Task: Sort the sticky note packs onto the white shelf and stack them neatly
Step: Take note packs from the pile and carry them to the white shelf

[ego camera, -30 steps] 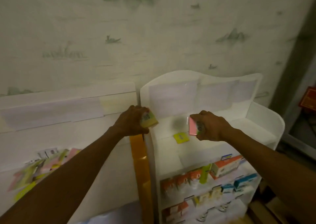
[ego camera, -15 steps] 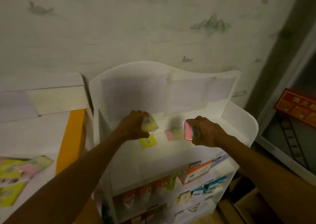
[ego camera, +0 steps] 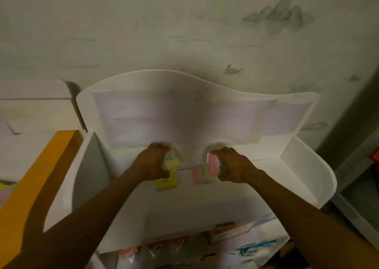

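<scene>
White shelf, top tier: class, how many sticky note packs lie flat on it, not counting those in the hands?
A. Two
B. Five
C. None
A: a yellow pack and a pink-and-yellow pack lie flat on the white shelf, while the left hand and right hand each grip another pack.
</scene>
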Available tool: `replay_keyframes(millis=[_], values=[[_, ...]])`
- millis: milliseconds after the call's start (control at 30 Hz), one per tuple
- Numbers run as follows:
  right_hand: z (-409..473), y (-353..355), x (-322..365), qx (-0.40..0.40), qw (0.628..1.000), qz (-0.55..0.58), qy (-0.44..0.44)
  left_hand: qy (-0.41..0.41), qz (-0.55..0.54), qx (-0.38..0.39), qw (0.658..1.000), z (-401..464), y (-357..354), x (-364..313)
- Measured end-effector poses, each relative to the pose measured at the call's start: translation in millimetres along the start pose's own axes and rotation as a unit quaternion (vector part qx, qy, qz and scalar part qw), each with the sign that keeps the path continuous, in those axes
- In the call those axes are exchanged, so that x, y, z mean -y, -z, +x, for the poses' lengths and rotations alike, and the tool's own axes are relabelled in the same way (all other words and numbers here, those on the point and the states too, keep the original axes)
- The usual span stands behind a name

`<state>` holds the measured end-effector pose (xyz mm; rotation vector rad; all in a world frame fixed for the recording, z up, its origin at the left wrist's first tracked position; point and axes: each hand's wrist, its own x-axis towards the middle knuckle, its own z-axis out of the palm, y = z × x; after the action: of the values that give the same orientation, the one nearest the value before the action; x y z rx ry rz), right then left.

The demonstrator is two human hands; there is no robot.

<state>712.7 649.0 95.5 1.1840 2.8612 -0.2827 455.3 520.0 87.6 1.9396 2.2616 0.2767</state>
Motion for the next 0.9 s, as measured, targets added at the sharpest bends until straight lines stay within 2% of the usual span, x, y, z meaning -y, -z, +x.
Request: replay_keyframes(millis=[400,633,900], values=[[72,-62,-36,0.057,0.991,0.026,0.117,0.142,0.003,-0.025,0.99,-12,-31,-16],[87,-94,-34,0.061,0.985,0.017,0.161,0.167,0.007,-0.035,0.985,-18,-46,-26],[86,-104,-32,0.028,0.987,-0.031,0.157,0.175,-0.016,-0.042,0.984,-14,-60,-37]])
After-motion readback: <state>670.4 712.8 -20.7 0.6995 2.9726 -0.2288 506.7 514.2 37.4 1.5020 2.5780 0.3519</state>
